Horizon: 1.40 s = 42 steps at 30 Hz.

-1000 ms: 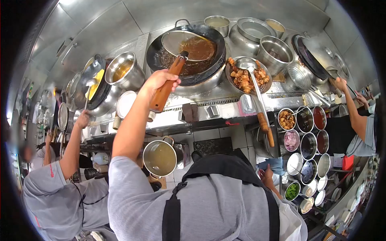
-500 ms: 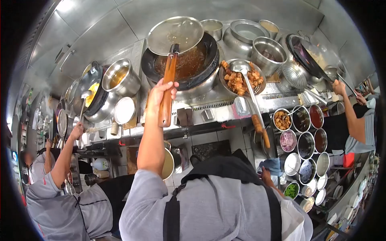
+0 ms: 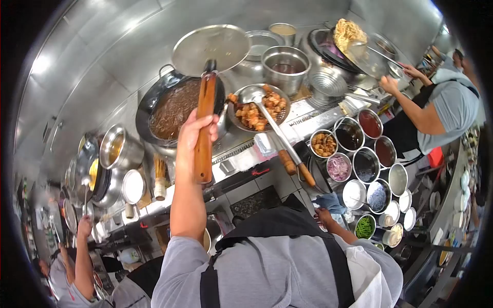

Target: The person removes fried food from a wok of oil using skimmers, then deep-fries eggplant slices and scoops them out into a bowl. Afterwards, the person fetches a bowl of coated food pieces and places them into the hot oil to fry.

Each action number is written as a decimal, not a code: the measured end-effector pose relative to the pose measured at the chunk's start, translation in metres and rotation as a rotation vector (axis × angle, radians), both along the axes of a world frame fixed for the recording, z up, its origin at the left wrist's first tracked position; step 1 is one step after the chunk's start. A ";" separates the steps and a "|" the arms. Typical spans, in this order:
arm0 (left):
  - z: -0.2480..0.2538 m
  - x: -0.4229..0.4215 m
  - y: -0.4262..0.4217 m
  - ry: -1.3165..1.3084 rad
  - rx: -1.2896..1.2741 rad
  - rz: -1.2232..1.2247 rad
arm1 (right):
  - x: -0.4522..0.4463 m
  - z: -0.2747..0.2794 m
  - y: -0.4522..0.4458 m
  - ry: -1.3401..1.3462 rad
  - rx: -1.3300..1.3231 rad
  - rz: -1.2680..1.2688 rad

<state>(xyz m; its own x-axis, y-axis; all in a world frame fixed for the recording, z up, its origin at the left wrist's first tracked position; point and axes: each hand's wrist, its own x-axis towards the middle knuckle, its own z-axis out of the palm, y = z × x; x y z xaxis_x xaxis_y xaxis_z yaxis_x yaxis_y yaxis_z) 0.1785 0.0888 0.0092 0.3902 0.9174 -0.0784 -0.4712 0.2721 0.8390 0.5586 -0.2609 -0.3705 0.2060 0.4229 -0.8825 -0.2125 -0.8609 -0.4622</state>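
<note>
My left hand [image 3: 197, 131] is closed around the wooden handle of a round fine-mesh strainer [image 3: 211, 47]. The strainer's mesh is raised above and beyond the wok [image 3: 177, 115], which holds dark brown bubbling liquid. Low at the right, my right hand [image 3: 323, 216] is closed on a blue cloth [image 3: 329, 203], its fingers partly hidden. Right of the wok, browned fried pieces [image 3: 257, 117] lie in a perforated strainer, with a steel ladle [image 3: 272, 118] resting across them.
Several steel tubs with sauces, sliced onion [image 3: 339, 168] and greens [image 3: 365, 227] stand at right. A steel pot [image 3: 286, 69] sits behind the fried pieces. One co-worker [image 3: 444, 110] tosses noodles [image 3: 350, 36] at right; another's arm [image 3: 83, 256] is at left. A bamboo brush [image 3: 159, 177] stands nearby.
My view has swung to the right, so the stove appears shifted left. My left hand still holds the strainer up. At right, the co-worker's noodles have risen out of the wok.
</note>
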 end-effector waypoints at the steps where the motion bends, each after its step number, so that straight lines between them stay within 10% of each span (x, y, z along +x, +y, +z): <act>1: 0.003 0.021 0.010 0.001 0.022 -0.050 | 0.003 0.003 -0.004 -0.010 -0.002 -0.019; 11: -0.082 0.204 0.063 -0.040 -0.091 -0.343 | 0.013 -0.021 -0.070 -0.123 0.074 0.063; 19: -0.003 0.173 0.087 0.063 -0.015 -0.244 | 0.011 -0.034 -0.093 -0.197 0.058 0.125; 28: 0.011 0.118 0.180 1.760 0.757 0.019 | -0.009 -0.022 -0.084 -0.364 0.089 0.213; 32: 0.009 0.110 0.161 1.666 0.814 0.223 | -0.018 0.000 -0.080 -0.379 0.030 0.117; 37: 0.001 0.163 0.092 0.645 0.301 0.210 | -0.010 -0.019 -0.086 -0.248 0.098 0.107; 42: -0.035 0.218 0.057 0.191 0.023 -0.007 | -0.002 -0.013 -0.066 -0.138 0.105 0.070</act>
<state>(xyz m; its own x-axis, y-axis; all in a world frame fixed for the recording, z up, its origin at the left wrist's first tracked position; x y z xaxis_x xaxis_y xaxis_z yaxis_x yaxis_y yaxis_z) 0.3963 0.1462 -0.0258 0.3769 0.9170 -0.1306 -0.3008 0.2545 0.9191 0.5571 -0.3267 -0.3837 0.2887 0.5285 -0.7983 -0.0825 -0.8170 -0.5707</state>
